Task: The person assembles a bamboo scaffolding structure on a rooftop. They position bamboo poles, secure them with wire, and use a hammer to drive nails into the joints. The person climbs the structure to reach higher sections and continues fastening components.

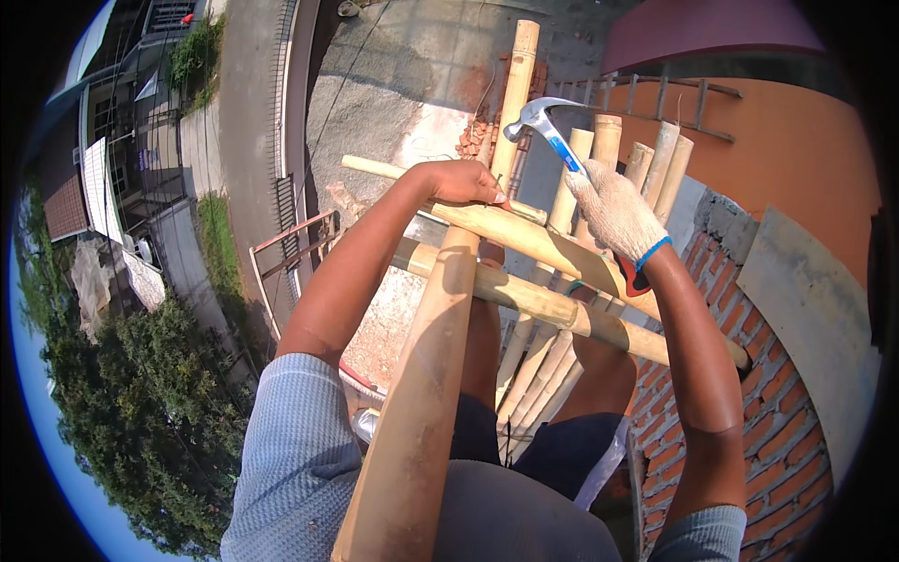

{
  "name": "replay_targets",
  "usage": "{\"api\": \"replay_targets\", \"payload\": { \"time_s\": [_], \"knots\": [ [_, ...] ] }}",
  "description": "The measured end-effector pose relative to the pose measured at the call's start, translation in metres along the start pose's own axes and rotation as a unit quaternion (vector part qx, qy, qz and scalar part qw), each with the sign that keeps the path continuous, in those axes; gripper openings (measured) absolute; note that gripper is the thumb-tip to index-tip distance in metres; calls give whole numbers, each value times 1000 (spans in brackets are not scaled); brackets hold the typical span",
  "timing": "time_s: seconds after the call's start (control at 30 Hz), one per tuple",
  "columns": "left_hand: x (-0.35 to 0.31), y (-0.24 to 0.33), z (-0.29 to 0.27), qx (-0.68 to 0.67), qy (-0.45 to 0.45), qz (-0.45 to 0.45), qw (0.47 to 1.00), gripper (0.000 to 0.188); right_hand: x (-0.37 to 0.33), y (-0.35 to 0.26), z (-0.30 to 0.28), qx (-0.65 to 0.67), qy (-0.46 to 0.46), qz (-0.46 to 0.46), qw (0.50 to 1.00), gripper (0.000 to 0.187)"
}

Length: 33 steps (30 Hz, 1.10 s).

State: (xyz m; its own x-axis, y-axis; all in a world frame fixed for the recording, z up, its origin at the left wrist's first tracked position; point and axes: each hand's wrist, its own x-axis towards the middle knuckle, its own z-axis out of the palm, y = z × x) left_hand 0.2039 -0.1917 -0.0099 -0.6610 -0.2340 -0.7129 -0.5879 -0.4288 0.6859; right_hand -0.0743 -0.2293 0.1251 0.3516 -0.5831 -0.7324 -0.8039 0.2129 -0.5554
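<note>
The claw hammer (548,131) is held raised in the closed grip of the gloved right hand (613,214); the bare left hand (461,182) is pressed on the crossing bamboo pole (524,242), just beside the joint; fingers are best kept aside, and the blow kept short.

My left arm reaches up from the lower left, bare from a grey sleeve, elbow bent, wrist turned inward. The left hand (459,183) lies palm down, fingers curled, thumb pointing right, its grip pressed down rather than wrapped. My right arm rises almost straight from the lower right, forearm upright. The right hand (613,211) wears a pale knit glove with a blue cuff, its grip fisted tight, knuckles toward me, held just higher than the left.
</note>
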Motion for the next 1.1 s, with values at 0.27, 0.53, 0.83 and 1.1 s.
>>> {"api": "replay_targets", "payload": {
  "time_s": [0.27,0.53,0.83,1.1],
  "knots": [
    [-6,1,-4,-7,23,-4,1000,38,-17,12,23,3,14,7,1000,42],
    [-3,0,-4,-26,17,-29,999,38,-13,7,14,-87,-19,-32,995,42],
    [-1,-1,-4,-26,16,-31,999,37,-12,-1,9,-2,-5,15,1000,44],
    [-5,3,-7,-43,18,-21,999,37,-16,-5,25,-49,-14,-36,998,49]
  ]
}}
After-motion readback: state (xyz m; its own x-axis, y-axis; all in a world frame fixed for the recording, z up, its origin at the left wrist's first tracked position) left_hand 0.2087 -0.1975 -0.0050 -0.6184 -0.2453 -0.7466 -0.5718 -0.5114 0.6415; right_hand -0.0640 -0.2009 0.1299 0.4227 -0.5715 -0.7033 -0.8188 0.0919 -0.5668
